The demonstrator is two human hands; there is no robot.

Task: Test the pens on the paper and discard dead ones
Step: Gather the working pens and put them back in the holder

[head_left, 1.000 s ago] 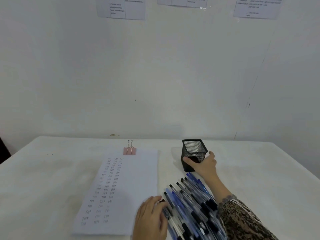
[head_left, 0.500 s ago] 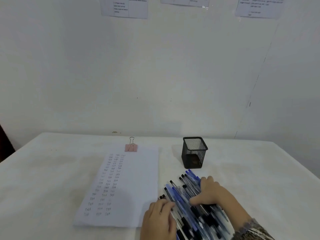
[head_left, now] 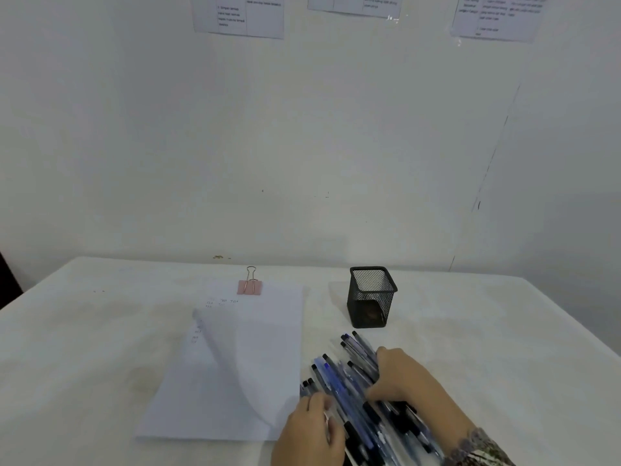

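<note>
At lower right, light, slippery pens (head_left: pixel 339 385) lie heaped beside the paper (head_left: pixel 265 331). I see the right hand (head_left: pixel 403 378) curled over them, grip of the left hand (head_left: pixel 312 428) unclear. I'd pinch one mid-barrel.

Blk mesh cup (head_left: pixel 369 309), pink clip (head_left: pixel 249 287) (blue/blk pens (head_left: pixel 339 381)).
</note>
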